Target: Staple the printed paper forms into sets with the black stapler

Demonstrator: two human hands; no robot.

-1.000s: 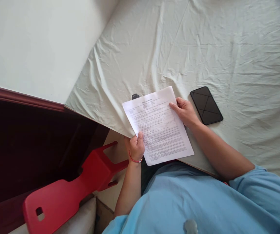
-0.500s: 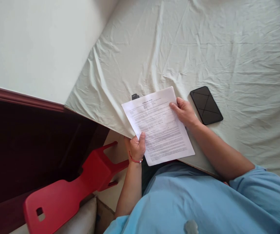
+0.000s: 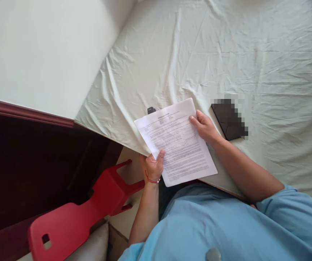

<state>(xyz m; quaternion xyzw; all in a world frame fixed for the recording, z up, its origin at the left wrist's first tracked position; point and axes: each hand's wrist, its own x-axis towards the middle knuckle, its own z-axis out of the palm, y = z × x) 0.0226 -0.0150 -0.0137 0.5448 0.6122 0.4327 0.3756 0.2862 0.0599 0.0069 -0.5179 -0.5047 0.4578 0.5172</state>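
A printed paper document point(image 3: 181, 145), dense with small text, is held tilted over the near edge of the cloth-covered table point(image 3: 226, 47). My left hand point(image 3: 154, 166) grips its lower left edge, thumb on top and fingers underneath, out of sight. At the upper right edge my right hand point(image 3: 206, 127) pinches the paper the same way. Just right of that hand lies a black smartphone point(image 3: 228, 121), partly blurred by blocks. Behind the paper's top edge a small black object point(image 3: 151, 110) pokes out, mostly hidden; I cannot tell what it is.
On the lower left stands a red plastic chair point(image 3: 60, 228), close to my left forearm. A white wall point(image 3: 41, 54) with a dark red trim point(image 3: 22, 112) borders the table on the left. A pale sack-like thing point(image 3: 96, 243) lies under the chair.
My left thumb has shifted slightly to the right on the paper. Both hands keep their hold, and the whole view has moved a little.
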